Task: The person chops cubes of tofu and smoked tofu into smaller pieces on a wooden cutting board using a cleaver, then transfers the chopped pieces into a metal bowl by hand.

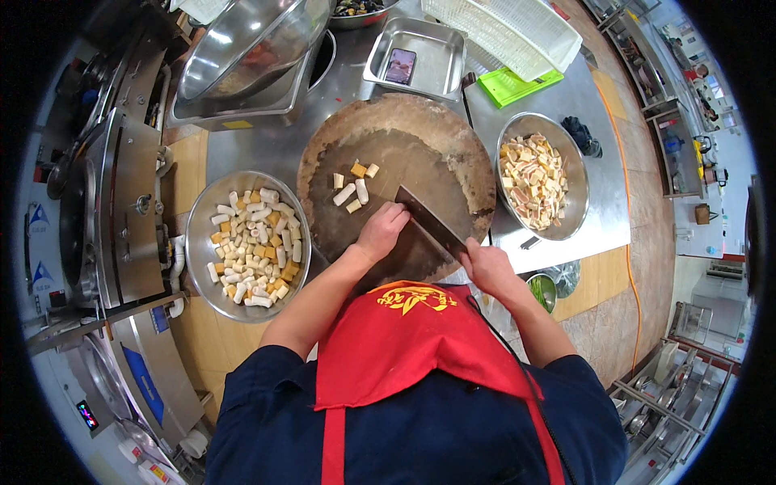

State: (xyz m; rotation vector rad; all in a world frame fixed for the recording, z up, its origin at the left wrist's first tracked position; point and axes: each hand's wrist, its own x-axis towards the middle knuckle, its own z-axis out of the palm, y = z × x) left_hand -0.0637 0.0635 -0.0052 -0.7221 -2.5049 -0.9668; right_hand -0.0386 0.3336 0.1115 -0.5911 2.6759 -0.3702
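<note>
A round wooden chopping block stands before me on a steel table. My right hand grips the handle of a cleaver, its blade slanting up and left over the block. Against the blade's far end rest the curled fingers of my left hand; whether they pinch a piece is hidden. Several white cylindrical food pieces and an orange-brown cube lie on the block beyond my left hand. Left of the block, a steel bowl holds uncut white and orange-brown pieces. Thin slices fill another steel bowl at the right.
Behind the block are a steel tray with a phone in it, a white plastic basket and a green plastic tray. A large steel bowl tilts at the back left. An orange cable runs along the right.
</note>
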